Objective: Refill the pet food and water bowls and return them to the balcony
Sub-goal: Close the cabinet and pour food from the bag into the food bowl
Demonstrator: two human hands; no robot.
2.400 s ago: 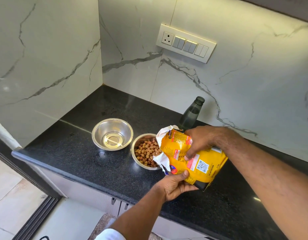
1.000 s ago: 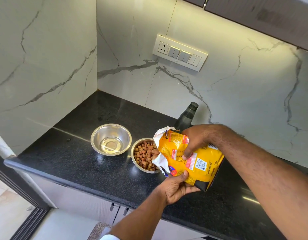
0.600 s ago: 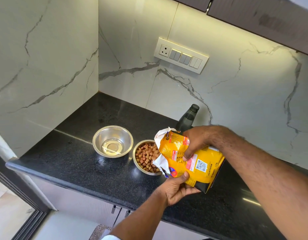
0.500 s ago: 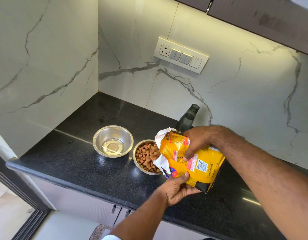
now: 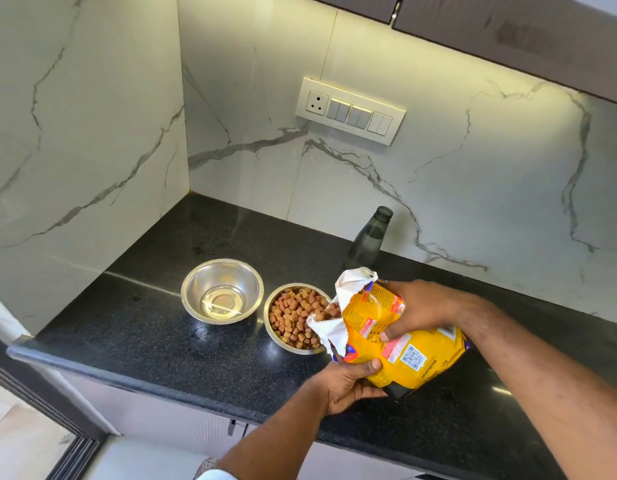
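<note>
Two steel bowls stand side by side on the black counter [image 5: 154, 327]. The left bowl [image 5: 196, 289] holds a little clear water. The right bowl [image 5: 273, 336] is filled with brown kibble [image 5: 293, 317]. A yellow pet food bag [image 5: 400, 341] is tipped on its side, its torn white mouth over the right bowl's rim. My right hand [image 5: 414, 306] grips the bag from above, near its mouth. My left hand [image 5: 348, 384] holds it from below, thumb on the front.
A dark grey water bottle [image 5: 369, 237] stands against the marble back wall behind the bag. A switch panel [image 5: 350, 110] is on that wall. The counter's front edge runs lower left, with white cabinets and floor below.
The bag stays tipped over the right bowl in both hands. The kibble level has risen slightly. My view has shifted a little between frames.
</note>
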